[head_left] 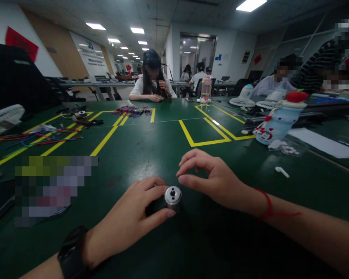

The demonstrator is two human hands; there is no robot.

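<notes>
Centrally, just below the middle of the frame: one small metal cylinder (174, 207), upright on the green bench (145, 155), its pale top showing a centre opening and two small dark holes.

Left hand (122, 217), dark watch (71, 248) at the wrist: grip closed on the cylinder, thumb at the near side, fingers at the far side. Right hand (218, 178), red cord (267, 205) at the wrist: grip open, fingers curved, just beside the cylinder and apart from it.

Upper left: loose coloured wires (52, 137). Upper middle: a wire heap (133, 111), with a seated person (152, 83) beyond. Right: light-blue bottle (279, 122), white paper (322, 142), white earbud (282, 172).

Hazards, in my judgement: the cylinder is narrow and perhaps slick — a slackened thumb or a knock from the right fingers could tip it, and its round side could then roll. Fingertips low on its wall may also slip.
</notes>
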